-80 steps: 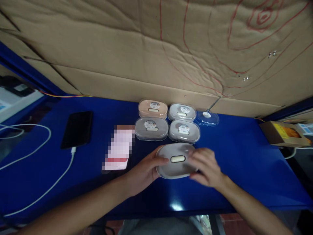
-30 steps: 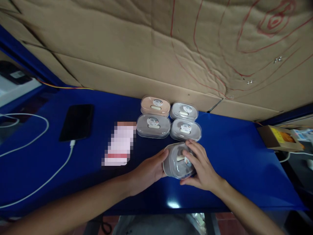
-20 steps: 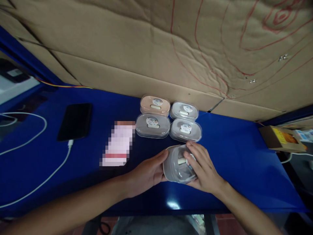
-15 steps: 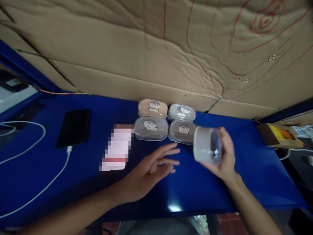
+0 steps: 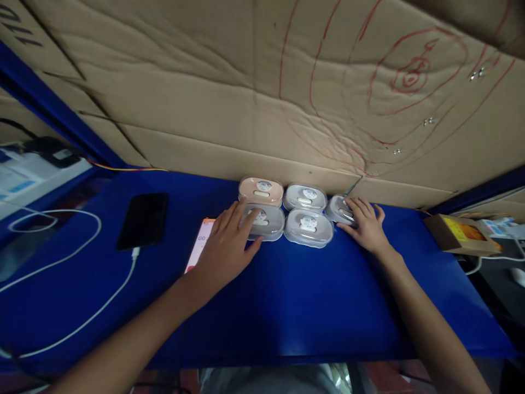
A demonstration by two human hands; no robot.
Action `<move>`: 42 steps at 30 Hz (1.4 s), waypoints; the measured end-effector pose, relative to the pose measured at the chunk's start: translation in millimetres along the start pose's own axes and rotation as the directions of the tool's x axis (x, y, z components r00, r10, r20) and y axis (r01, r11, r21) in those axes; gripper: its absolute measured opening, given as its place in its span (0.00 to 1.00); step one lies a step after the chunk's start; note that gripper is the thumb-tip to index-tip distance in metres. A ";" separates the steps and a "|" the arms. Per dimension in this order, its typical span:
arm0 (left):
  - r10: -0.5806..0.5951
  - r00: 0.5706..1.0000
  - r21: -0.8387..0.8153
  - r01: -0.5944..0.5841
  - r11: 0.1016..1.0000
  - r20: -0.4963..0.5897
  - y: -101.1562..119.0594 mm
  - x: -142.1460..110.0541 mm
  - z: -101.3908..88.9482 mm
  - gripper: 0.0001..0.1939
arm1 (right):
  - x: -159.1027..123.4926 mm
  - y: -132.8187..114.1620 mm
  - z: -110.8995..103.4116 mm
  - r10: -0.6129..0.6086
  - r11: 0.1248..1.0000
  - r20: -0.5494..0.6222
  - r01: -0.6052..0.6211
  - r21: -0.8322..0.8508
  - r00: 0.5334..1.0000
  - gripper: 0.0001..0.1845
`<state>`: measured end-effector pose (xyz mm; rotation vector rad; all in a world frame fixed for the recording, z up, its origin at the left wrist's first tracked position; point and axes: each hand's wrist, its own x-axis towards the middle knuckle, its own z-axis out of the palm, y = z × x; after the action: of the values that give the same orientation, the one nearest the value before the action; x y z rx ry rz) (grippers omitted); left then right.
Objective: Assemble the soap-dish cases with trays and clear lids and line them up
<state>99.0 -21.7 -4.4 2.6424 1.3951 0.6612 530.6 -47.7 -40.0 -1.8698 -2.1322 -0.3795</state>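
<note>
Five rounded plastic boxes with clear lids and round labels are grouped against the cardboard. In the back row are a peach box, a light grey box and, at the right end, a grey box. My right hand grips that right-end box, thumb in front and fingers over its far side. Two grey boxes stand in front, the left box and the right box. Over the front left box lies my left hand, fingers stretched and partly hiding it.
A lit phone lies partly under my left hand. Farther left are a black phone and its white cable. A cardboard wall rises behind the blue table. An open carton stands at the far right.
My right hand has set the grey box from mid-air at the right end of the back row. My left hand has moved left onto the front left box. The view has shifted slightly.
</note>
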 end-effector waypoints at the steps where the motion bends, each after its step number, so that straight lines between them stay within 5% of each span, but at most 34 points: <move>1: -0.004 1.000 -0.003 0.004 1.000 0.018 -1.6 -0.2 2.9 0.26 | 2.8 -0.9 -0.5 -0.009 1.000 0.012 0.010 -0.022 1.000 0.37; 6: 0.003 0.998 -0.029 -0.001 1.000 0.064 -6.2 1.2 8.3 0.25 | -0.4 -41.2 -28.0 -0.009 1.000 -0.081 0.011 0.025 0.997 0.30; 10: 0.065 0.980 -0.138 -0.038 0.990 0.190 -5.8 -1.1 -2.3 0.26 | -19.7 -102.9 -60.7 -0.211 0.944 -0.135 0.238 0.229 0.968 0.26; 13: 0.152 0.932 -0.262 -0.064 0.963 0.330 0.0 -8.4 -11.9 0.32 | -28.7 -131.3 -64.4 -0.346 0.902 -0.104 0.361 0.238 0.932 0.24; 22: 0.288 0.867 -0.488 -0.061 0.871 0.406 17.1 -33.0 -1.9 0.45 | -31.4 -115.8 -35.0 -0.315 0.910 -0.066 0.321 0.263 0.947 0.28; 29: 0.314 0.871 -0.582 -0.040 0.812 0.377 15.9 -28.8 1.3 0.56 | -46.8 -152.4 -44.9 -0.569 0.743 -0.042 0.534 0.404 0.822 0.41; 32: 0.288 0.886 -0.595 -0.016 0.803 0.364 14.8 -25.7 1.8 0.56 | -49.4 -155.0 -44.3 -0.564 0.760 -0.026 0.531 0.373 0.825 0.34; 42: 0.237 0.888 -0.585 0.043 0.810 0.393 14.4 -26.7 2.4 0.67 | -51.5 -148.2 -43.8 -0.508 0.738 -0.059 0.469 0.485 0.859 0.34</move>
<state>97.9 -51.2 -11.7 2.1766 0.7616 0.3581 391.5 -130.4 -20.7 -1.0444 -2.4643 0.1382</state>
